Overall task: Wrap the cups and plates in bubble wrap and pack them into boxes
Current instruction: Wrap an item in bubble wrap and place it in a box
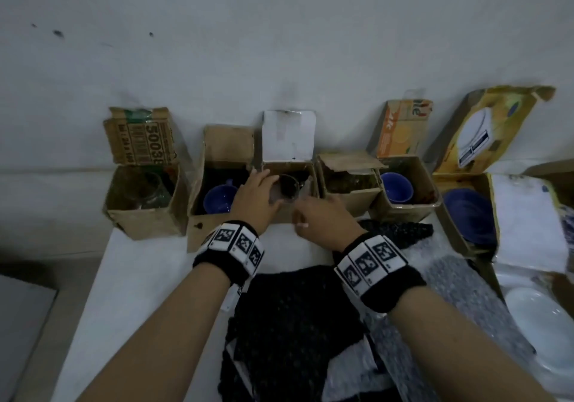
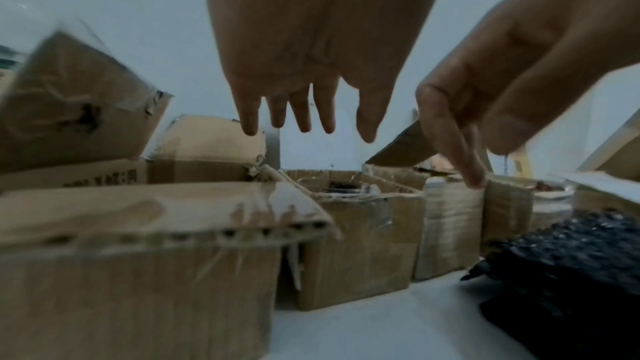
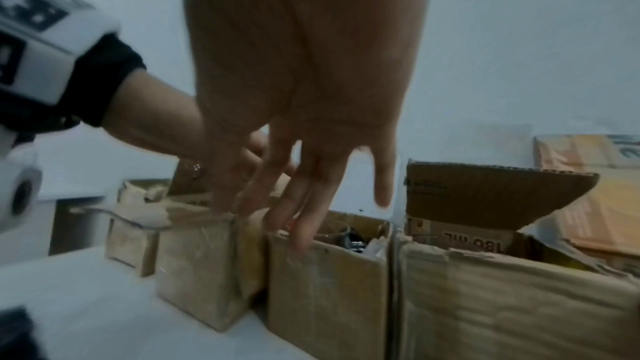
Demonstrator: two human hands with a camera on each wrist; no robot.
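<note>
Clear glass cup [image 1: 288,188]: stood in the open brown cardboard box [image 1: 289,212], middle of row. Left hand [image 1: 255,197] and right hand [image 1: 324,215]: fingers extended above it, holding nothing.

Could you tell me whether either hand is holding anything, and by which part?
Nothing is held: left hand and right hand reach open-fingered over the middle box.

Six open cardboard boxes [image 1: 146,215] are counted along the far edge of the worktop [image 1: 149,277]. Two blue cups [image 1: 219,199] are seen, one blue plate [image 1: 469,215], two glass cups [image 1: 287,187] and one white plate [image 1: 540,330]. Two hands [image 1: 254,198] are counted.
</note>
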